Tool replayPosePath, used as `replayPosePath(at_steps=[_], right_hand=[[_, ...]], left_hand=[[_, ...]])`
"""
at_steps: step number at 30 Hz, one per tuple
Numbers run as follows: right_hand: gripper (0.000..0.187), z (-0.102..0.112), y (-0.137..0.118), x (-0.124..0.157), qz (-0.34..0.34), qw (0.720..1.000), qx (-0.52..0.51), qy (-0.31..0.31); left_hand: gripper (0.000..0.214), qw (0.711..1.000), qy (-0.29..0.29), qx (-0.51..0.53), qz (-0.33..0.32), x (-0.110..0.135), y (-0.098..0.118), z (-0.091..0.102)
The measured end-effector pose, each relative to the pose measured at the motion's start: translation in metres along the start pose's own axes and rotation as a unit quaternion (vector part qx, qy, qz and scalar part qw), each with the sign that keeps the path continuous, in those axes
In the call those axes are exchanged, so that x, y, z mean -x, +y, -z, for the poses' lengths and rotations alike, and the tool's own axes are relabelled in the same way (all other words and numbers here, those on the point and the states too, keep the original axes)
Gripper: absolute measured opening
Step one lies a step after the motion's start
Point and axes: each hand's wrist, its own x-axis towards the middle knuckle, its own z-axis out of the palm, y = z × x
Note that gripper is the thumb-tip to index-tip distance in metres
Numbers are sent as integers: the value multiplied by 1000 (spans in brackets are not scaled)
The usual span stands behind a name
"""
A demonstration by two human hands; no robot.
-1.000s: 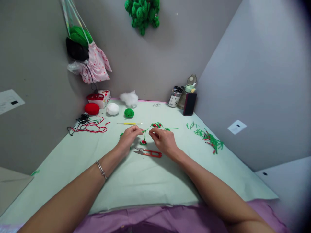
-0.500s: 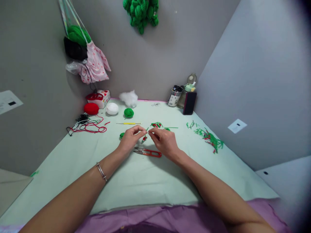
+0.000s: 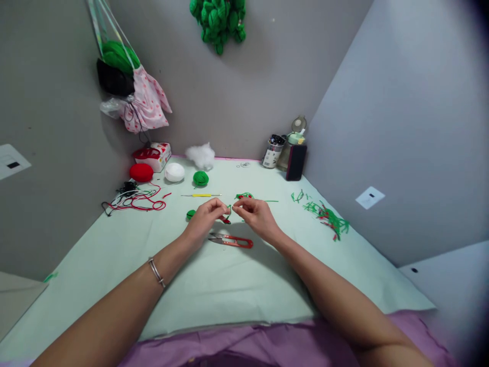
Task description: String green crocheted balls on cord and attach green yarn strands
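Note:
My left hand and my right hand meet over the pale green table cover, both with fingertips pinched. Between them they hold a short green yarn strand from which a small red and green crocheted piece hangs. Red-handled thread snips lie flat just in front of my hands. A small green crocheted bit lies beside my left hand. A silver bracelet sits on my left wrist.
Red, white and green yarn balls, a yellow crochet hook, white stuffing and tangled red cord lie at the back left. A cup of tools, a bottle and a phone stand back right. Yarn scraps lie right.
My hands have drawn closer together and lifted slightly, raising the small crocheted piece off the table. The snips have not moved.

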Motion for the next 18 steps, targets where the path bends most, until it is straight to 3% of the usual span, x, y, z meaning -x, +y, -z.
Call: replayPosePath(at_steps=[5, 8, 10, 12, 14, 18], right_hand=[[39, 9, 2, -2, -11, 995, -91, -31], [27, 12, 5, -4, -30, 990, -140, -13], [34, 14, 4, -5, -37, 976, -207, -60], [47, 14, 3, -4, -47, 953, -258, -150], [48, 13, 1, -2, -63, 936, -277, -206], [43, 11, 2, -1, -67, 941, -268, -193]], left_hand=[[19, 990, -14, 134, 31, 0, 2, 2], [16, 984, -36, 170, 38, -1, 0, 4], [15, 980, -56, 185, 39, -2, 0, 5], [15, 979, -71, 188, 35, -1, 1, 5], [16, 981, -73, 178, 35, 0, 3, 4], [17, 989, -67, 133, 26, 0, 6, 3]])
